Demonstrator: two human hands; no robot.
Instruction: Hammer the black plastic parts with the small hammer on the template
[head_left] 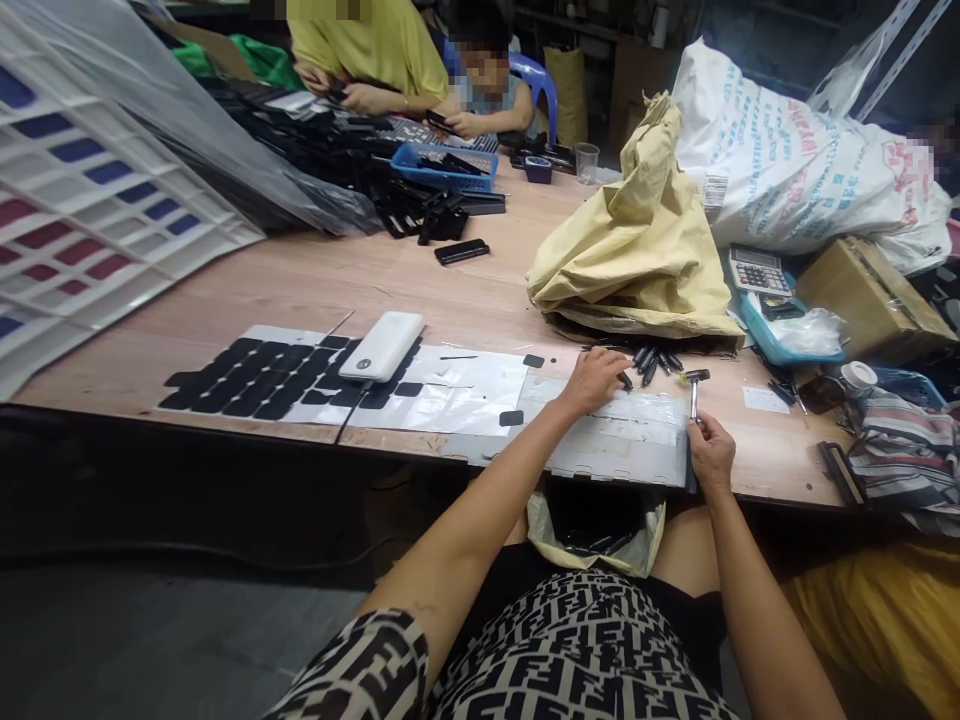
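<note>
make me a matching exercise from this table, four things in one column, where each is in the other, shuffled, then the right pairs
1. small shiny-handled hammer
2. white rounded rectangular device
3. white-and-grey calculator
4. open pale-yellow sack

A. below the front edge of the wooden table
B. at the far end of a blue plastic tray
C. in the right hand
D. among black rounded patches

Pairs: 1-C, 2-D, 3-B, 4-A

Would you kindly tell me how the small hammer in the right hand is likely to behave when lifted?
The hammer would probably be stiff, since its straight handle shines like metal. It is likely head-heavy, its dark head being thicker than the handle. That polished-looking handle might also feel slick in the right hand.
</note>
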